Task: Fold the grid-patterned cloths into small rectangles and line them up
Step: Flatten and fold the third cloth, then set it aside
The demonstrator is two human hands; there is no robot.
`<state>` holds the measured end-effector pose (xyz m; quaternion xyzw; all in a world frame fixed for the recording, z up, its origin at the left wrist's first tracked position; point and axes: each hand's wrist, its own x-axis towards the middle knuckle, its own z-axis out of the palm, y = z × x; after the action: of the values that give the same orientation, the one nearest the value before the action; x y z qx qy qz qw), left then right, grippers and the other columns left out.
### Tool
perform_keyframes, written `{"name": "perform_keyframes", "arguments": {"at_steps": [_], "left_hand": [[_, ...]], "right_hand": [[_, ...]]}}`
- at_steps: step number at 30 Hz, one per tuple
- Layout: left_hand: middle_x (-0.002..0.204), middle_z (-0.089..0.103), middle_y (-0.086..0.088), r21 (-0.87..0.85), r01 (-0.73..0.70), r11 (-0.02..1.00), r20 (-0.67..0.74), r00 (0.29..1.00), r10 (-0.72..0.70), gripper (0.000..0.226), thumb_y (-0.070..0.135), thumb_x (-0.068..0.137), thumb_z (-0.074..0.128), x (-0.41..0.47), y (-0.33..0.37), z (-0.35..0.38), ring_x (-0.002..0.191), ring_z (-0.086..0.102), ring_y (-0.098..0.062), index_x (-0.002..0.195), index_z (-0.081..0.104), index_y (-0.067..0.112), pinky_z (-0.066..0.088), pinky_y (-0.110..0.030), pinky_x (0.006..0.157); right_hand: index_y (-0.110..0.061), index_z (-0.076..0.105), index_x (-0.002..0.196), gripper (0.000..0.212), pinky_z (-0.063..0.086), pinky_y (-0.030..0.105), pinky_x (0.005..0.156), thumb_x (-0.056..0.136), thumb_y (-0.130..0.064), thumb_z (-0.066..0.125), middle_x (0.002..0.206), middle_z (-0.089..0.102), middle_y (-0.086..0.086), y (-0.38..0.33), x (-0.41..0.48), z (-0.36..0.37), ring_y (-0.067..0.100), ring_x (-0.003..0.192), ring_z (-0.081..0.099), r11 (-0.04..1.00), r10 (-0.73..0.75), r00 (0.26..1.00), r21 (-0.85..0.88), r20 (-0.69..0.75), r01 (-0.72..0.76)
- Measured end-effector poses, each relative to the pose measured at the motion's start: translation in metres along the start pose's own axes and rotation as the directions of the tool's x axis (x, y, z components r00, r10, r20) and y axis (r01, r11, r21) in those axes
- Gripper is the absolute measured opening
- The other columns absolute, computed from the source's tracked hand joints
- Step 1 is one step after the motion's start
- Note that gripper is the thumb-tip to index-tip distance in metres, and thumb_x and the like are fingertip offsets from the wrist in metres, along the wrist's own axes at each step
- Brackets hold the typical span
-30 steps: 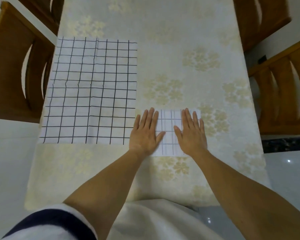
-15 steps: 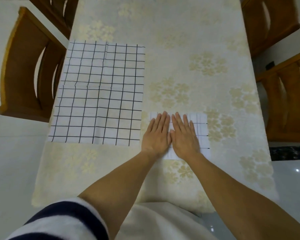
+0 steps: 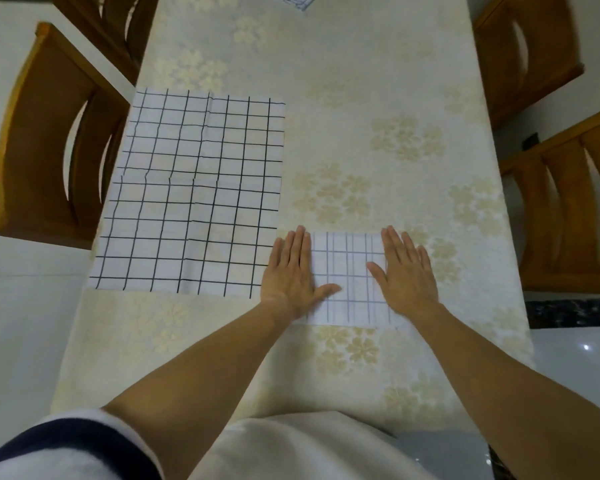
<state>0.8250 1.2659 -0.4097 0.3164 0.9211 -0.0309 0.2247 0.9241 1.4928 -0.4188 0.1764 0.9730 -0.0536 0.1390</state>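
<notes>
A small folded white cloth with a thin grid (image 3: pixel 350 275) lies near the table's front, right of centre. My left hand (image 3: pixel 290 271) presses flat on its left edge, fingers straight and together. Flat on the cloth's right edge lies my right hand (image 3: pixel 407 271), fingers straight too. A larger grid-patterned cloth (image 3: pixel 194 192) lies spread flat on the left side of the table, its near right corner close to my left hand. The corner of another grid cloth (image 3: pixel 297 0) shows at the far top edge.
The table wears a cream floral tablecloth (image 3: pixel 361 133). Wooden chairs stand at the left (image 3: pixel 45 140) and right (image 3: pixel 568 202), with more at the far corners. White floor shows on both sides.
My hands, side by side on the middle of the folded cloth half a second ago, have slid apart to its left and right edges. The view has tilted slightly farther up the table.
</notes>
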Motion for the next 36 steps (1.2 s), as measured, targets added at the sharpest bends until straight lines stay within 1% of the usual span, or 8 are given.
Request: {"name": "perform_keyframes", "arguments": {"at_steps": [4,11,15,18,20,24,32,36], "left_hand": [[0.161,-0.034,-0.008,-0.075,-0.221,0.972,-0.009,0.975,0.221,0.113,0.077,0.090,0.040,0.006,0.005,-0.014,0.152,-0.023,-0.027,0.156,-0.023,0.011,-0.005,-0.043,0.126],[0.160,-0.037,-0.005,-0.093,-0.157,0.983,0.172,0.970,0.171,0.147,0.077,0.061,0.077,0.022,0.019,-0.019,0.149,-0.029,-0.028,0.155,-0.026,0.029,-0.010,-0.050,0.124],[0.155,-0.045,-0.006,-0.048,-0.111,0.993,0.224,0.967,0.119,0.159,0.077,0.053,0.081,0.022,0.027,-0.020,0.146,-0.035,-0.031,0.150,-0.036,0.028,-0.013,-0.056,0.121],[0.151,-0.049,-0.008,-0.006,-0.067,0.998,0.248,0.966,0.066,0.164,0.078,0.051,0.082,0.023,0.034,-0.021,0.144,-0.038,-0.035,0.147,-0.040,0.026,-0.016,-0.059,0.119],[0.149,-0.052,-0.009,-0.001,-0.044,0.999,0.272,0.961,0.043,0.165,0.077,0.050,0.083,0.023,0.037,-0.024,0.142,-0.040,-0.036,0.146,-0.042,0.026,-0.017,-0.061,0.117],[0.146,-0.055,-0.008,-0.005,-0.018,1.000,0.322,0.947,0.019,0.166,0.074,0.050,0.085,0.024,0.040,-0.029,0.139,-0.044,-0.035,0.144,-0.044,0.027,-0.016,-0.063,0.117],[0.146,-0.056,-0.006,-0.023,-0.032,0.999,0.318,0.947,0.038,0.165,0.075,0.050,0.084,0.024,0.036,-0.027,0.139,-0.045,-0.033,0.143,-0.044,0.029,-0.019,-0.061,0.116],[0.145,-0.056,-0.006,-0.007,-0.015,1.000,0.336,0.942,0.016,0.165,0.072,0.052,0.086,0.024,0.039,-0.029,0.139,-0.046,-0.034,0.143,-0.045,0.029,-0.019,-0.062,0.116]], "right_hand": [[-0.013,0.045,0.141,0.082,0.032,0.045,0.109,0.086,-0.073,0.049,0.141,0.046,0.012,-0.002,0.020,-0.021,0.034,0.127,0.041,0.998,0.028,0.995,0.053,-0.098,-0.023],[-0.017,0.059,0.128,0.080,0.040,0.042,0.098,0.070,-0.069,0.075,0.134,0.053,0.014,0.009,0.058,-0.064,0.034,0.122,0.048,0.954,0.220,0.897,0.107,0.384,-0.280],[-0.014,0.066,0.087,0.029,0.045,0.025,0.062,0.084,-0.041,0.077,0.080,0.065,0.003,0.025,0.026,-0.067,0.019,0.070,0.060,0.625,0.213,0.896,0.651,0.390,-0.432],[-0.014,0.072,0.108,0.024,0.057,0.029,0.071,0.092,-0.032,0.070,0.093,0.073,0.001,0.017,-0.008,-0.052,0.016,0.082,0.070,0.491,0.215,0.879,0.731,0.425,-0.474],[-0.011,0.071,0.115,0.030,0.057,0.036,0.083,0.094,-0.032,0.066,0.104,0.073,0.006,0.010,-0.022,-0.039,0.022,0.093,0.070,0.545,0.271,0.885,0.698,0.378,-0.465],[-0.008,0.068,0.119,0.035,0.044,0.028,0.079,0.101,-0.034,0.054,0.111,0.071,0.010,-0.008,-0.037,-0.033,0.028,0.102,0.065,0.643,0.405,0.901,0.652,0.154,-0.401],[-0.008,0.063,0.095,0.033,0.049,0.037,0.063,0.104,-0.033,0.044,0.077,0.066,0.011,-0.034,-0.042,-0.047,0.028,0.072,0.061,0.786,0.332,0.941,0.571,-0.067,-0.236],[-0.013,0.061,0.130,0.036,0.047,0.032,0.066,0.106,-0.030,0.040,0.085,0.069,0.008,-0.048,-0.042,-0.055,0.027,0.079,0.065,0.833,0.215,0.970,0.539,-0.112,-0.122]]}}
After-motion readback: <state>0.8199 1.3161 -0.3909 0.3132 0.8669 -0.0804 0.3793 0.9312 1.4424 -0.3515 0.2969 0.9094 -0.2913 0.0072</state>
